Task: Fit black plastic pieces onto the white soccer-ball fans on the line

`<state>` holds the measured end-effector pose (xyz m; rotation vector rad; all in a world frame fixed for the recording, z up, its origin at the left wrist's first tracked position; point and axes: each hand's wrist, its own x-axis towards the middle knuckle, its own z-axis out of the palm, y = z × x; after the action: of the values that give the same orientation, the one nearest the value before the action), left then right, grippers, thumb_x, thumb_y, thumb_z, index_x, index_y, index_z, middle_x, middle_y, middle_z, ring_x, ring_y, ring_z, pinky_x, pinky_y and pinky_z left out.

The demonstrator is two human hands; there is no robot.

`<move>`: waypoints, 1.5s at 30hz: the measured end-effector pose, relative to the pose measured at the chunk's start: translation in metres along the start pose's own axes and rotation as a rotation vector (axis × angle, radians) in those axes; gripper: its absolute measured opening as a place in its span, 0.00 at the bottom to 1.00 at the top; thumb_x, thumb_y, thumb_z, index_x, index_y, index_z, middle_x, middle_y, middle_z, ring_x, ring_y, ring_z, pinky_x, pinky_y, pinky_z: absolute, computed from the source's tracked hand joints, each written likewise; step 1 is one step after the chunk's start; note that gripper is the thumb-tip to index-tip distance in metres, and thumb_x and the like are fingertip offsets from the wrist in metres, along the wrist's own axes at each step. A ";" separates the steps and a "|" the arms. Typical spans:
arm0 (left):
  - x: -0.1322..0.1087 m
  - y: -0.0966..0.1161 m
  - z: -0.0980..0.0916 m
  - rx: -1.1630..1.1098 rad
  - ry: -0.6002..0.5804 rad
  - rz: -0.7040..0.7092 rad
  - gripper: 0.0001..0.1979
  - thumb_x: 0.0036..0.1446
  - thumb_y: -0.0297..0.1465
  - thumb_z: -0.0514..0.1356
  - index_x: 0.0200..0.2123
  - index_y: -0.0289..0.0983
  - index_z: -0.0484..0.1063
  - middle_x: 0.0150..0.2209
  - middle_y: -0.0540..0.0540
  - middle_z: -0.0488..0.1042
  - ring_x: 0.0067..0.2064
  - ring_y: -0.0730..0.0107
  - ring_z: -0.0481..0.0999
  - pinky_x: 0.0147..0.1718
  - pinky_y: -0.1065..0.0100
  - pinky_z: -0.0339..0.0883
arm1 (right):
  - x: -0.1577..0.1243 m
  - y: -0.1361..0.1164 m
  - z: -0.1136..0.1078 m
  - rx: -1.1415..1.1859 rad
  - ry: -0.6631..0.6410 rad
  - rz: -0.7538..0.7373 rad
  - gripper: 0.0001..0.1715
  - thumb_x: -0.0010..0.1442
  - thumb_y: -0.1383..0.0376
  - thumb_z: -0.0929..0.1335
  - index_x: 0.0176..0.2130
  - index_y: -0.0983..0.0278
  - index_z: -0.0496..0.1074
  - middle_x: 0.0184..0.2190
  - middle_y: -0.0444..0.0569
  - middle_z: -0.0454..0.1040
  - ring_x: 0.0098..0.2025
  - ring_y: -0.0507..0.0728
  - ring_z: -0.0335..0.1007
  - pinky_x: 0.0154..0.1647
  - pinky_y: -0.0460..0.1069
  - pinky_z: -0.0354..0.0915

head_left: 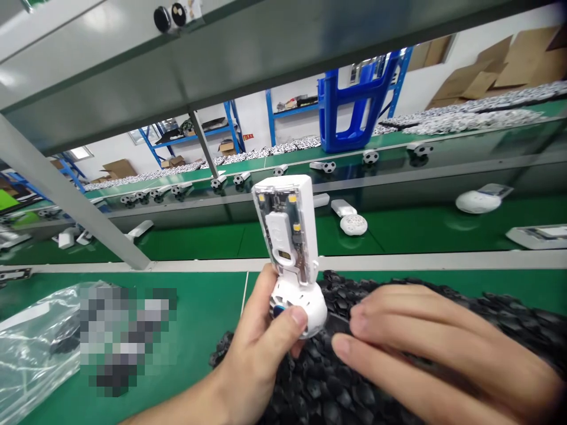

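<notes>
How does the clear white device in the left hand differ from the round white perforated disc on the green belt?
The long, clear-cased white device is held nearly upright in the left hand, while the round white perforated disc lies on the green belt. The device shows internal parts through its casing; the disc looks opaque. Both are mostly white.

Honestly, we can't make out any text here. The small red sign on the far wall is too tiny to read, and so is the little dark marking inside the clear-and-white plastic housing.
</notes>
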<state>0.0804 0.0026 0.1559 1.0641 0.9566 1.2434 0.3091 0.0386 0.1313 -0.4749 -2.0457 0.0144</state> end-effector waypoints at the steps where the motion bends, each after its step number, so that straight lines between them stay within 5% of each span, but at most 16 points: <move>1: 0.000 0.001 0.001 0.013 0.001 0.012 0.25 0.68 0.48 0.71 0.63 0.47 0.78 0.37 0.51 0.72 0.35 0.70 0.66 0.36 0.70 0.66 | 0.008 -0.002 0.001 0.058 0.010 0.055 0.21 0.79 0.69 0.66 0.59 0.49 0.83 0.47 0.45 0.87 0.53 0.61 0.86 0.61 0.55 0.81; 6: 0.000 0.006 0.008 -0.003 -0.055 0.086 0.21 0.70 0.45 0.72 0.62 0.49 0.79 0.42 0.50 0.76 0.37 0.71 0.68 0.46 0.68 0.71 | 0.036 -0.011 0.014 0.455 0.054 0.647 0.05 0.66 0.61 0.80 0.42 0.49 0.85 0.36 0.41 0.88 0.35 0.56 0.87 0.36 0.44 0.82; 9: 0.001 0.002 0.008 0.024 -0.115 0.146 0.20 0.73 0.43 0.69 0.64 0.47 0.77 0.54 0.48 0.81 0.52 0.63 0.77 0.63 0.61 0.69 | 0.037 -0.008 0.018 0.774 -0.015 0.986 0.14 0.60 0.55 0.84 0.39 0.56 0.83 0.29 0.42 0.83 0.30 0.53 0.82 0.32 0.42 0.80; 12: 0.002 -0.004 0.003 0.141 -0.145 0.203 0.20 0.76 0.40 0.66 0.67 0.47 0.74 0.65 0.46 0.78 0.63 0.56 0.76 0.67 0.59 0.66 | 0.036 -0.003 0.016 0.950 -0.131 1.140 0.23 0.57 0.51 0.86 0.44 0.58 0.81 0.32 0.42 0.81 0.33 0.52 0.78 0.37 0.42 0.78; 18: 0.004 -0.009 0.001 0.100 -0.265 0.245 0.22 0.77 0.37 0.65 0.70 0.53 0.72 0.65 0.49 0.79 0.62 0.58 0.77 0.67 0.59 0.68 | 0.042 0.001 0.012 1.167 -0.266 1.169 0.41 0.59 0.49 0.86 0.66 0.50 0.77 0.59 0.51 0.83 0.60 0.65 0.81 0.61 0.57 0.80; 20: 0.003 -0.007 0.001 0.114 -0.267 0.223 0.21 0.77 0.37 0.65 0.69 0.55 0.73 0.65 0.51 0.79 0.61 0.61 0.77 0.66 0.62 0.68 | 0.040 0.000 0.013 1.235 -0.305 1.138 0.37 0.62 0.51 0.85 0.66 0.49 0.78 0.59 0.49 0.84 0.64 0.65 0.80 0.66 0.57 0.77; 24: 0.001 -0.006 -0.002 0.132 -0.301 0.210 0.25 0.77 0.37 0.66 0.72 0.58 0.71 0.67 0.52 0.77 0.67 0.60 0.74 0.70 0.62 0.65 | 0.039 -0.005 0.017 1.289 -0.280 1.082 0.14 0.70 0.56 0.81 0.54 0.50 0.85 0.53 0.42 0.86 0.63 0.59 0.81 0.67 0.53 0.75; 30: 0.002 -0.009 0.003 0.017 -0.199 0.144 0.17 0.71 0.32 0.73 0.60 0.51 0.79 0.54 0.54 0.82 0.54 0.71 0.79 0.58 0.72 0.72 | 0.039 -0.013 0.023 1.264 -0.194 1.052 0.06 0.70 0.58 0.81 0.47 0.50 0.86 0.45 0.38 0.88 0.52 0.56 0.84 0.55 0.48 0.79; 37: 0.001 -0.007 0.004 0.006 -0.166 0.113 0.17 0.65 0.28 0.76 0.55 0.46 0.81 0.48 0.53 0.83 0.48 0.70 0.79 0.51 0.70 0.73 | 0.043 -0.019 0.021 1.213 -0.202 1.005 0.16 0.67 0.59 0.81 0.54 0.48 0.86 0.48 0.42 0.88 0.56 0.62 0.85 0.59 0.53 0.80; 41: -0.001 -0.010 0.004 0.067 -0.125 0.127 0.17 0.66 0.33 0.76 0.55 0.47 0.81 0.45 0.53 0.81 0.44 0.70 0.76 0.50 0.69 0.72 | 0.045 -0.019 0.021 1.196 -0.214 1.012 0.21 0.66 0.52 0.81 0.57 0.49 0.85 0.50 0.45 0.87 0.59 0.67 0.83 0.64 0.60 0.79; 45: 0.003 -0.003 0.007 0.070 -0.116 0.122 0.13 0.69 0.39 0.74 0.53 0.46 0.80 0.47 0.52 0.80 0.47 0.71 0.76 0.50 0.71 0.73 | 0.044 -0.009 0.017 1.104 -0.282 1.029 0.20 0.70 0.51 0.79 0.59 0.49 0.82 0.54 0.44 0.85 0.57 0.62 0.83 0.62 0.56 0.79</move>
<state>0.0887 0.0048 0.1546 1.2512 0.8621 1.2407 0.2732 0.0478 0.1614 -0.7406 -1.4982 1.7729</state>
